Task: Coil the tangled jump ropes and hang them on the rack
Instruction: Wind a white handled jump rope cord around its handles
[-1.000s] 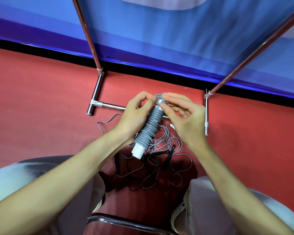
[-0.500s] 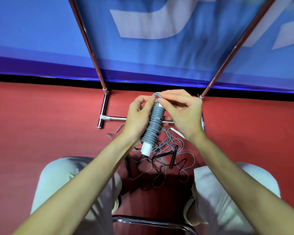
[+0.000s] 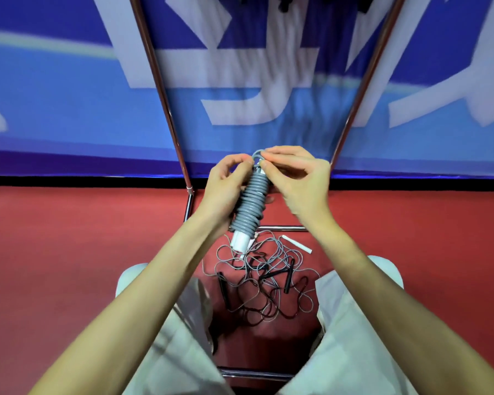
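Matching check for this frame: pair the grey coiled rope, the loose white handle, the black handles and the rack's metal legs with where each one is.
Things:
1. grey coiled rope
2. loose white handle
3. black handles
4. rack legs

Places:
A. rising in front of the blue banner
B. lying in the tangled ropes on the floor
C. held between left hand and right hand
D. on the red floor at the tangle's far right edge

Pairs: 1-C, 2-D, 3-B, 4-A

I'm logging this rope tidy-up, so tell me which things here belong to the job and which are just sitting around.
Job: coiled grey rope, left hand, right hand, tangled ropes, rack.
Sitting around: blue banner, chair frame.
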Action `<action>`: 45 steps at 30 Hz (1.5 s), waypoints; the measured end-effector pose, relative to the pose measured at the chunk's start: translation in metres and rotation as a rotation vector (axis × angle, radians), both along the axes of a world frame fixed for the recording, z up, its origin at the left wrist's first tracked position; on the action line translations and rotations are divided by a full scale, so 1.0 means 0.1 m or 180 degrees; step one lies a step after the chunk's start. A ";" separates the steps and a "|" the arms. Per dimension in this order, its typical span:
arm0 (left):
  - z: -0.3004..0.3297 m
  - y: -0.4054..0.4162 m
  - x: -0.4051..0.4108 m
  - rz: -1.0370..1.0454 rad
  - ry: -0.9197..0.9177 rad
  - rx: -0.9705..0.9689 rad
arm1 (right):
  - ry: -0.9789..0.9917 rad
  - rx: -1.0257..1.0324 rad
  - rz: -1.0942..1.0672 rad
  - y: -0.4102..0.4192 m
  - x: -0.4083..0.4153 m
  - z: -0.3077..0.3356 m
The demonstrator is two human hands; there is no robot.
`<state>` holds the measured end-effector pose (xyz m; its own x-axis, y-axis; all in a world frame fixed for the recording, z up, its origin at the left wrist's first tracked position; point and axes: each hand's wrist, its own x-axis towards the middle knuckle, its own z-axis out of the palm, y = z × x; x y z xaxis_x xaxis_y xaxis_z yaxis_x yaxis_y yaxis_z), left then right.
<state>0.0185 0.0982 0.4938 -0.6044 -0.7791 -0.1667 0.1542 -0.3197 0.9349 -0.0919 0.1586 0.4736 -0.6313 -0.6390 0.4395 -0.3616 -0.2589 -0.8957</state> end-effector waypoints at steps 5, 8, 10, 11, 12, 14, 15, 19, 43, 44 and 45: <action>0.36 0.11 0.18 -0.0232 0.0142 -0.0026 | 0.0112 -0.0089 0.0171 0.16 0.10 0.36; 0.52 0.16 0.25 -0.0306 0.0044 -0.0304 | 0.0040 -0.0046 0.0297 0.23 0.15 0.53; 0.63 0.20 0.27 -0.0211 -0.0021 -0.0591 | 0.0121 -0.0098 0.0212 0.23 0.19 0.63; 0.68 0.21 0.28 -0.0174 0.0018 -0.0687 | 0.0182 -0.0160 0.0141 0.23 0.20 0.69; 0.73 0.23 0.29 -0.0174 0.0122 -0.0718 | 0.0202 -0.0211 0.0095 0.22 0.21 0.74; 0.83 0.26 0.30 -0.0245 0.0351 -0.0666 | 0.0057 -0.0229 0.0087 0.21 0.24 0.85; 0.87 0.26 0.31 -0.0260 0.0406 -0.0642 | -0.0046 -0.0217 0.0115 0.20 0.24 0.89; 1.00 0.26 0.35 -0.0208 0.0384 -0.0842 | -0.0209 -0.0299 0.0147 0.17 0.26 1.04; 1.62 -0.20 0.24 -0.0560 -0.0320 -0.1069 | 0.0002 -0.0357 0.0962 -0.02 -0.06 1.49; 1.66 -0.24 0.21 -0.0472 -0.0358 -0.1215 | -0.0071 -0.0413 0.0991 -0.06 -0.06 1.51; 1.72 -0.28 0.17 -0.0389 -0.0387 -0.1336 | -0.0158 -0.0468 0.1044 -0.09 -0.07 1.54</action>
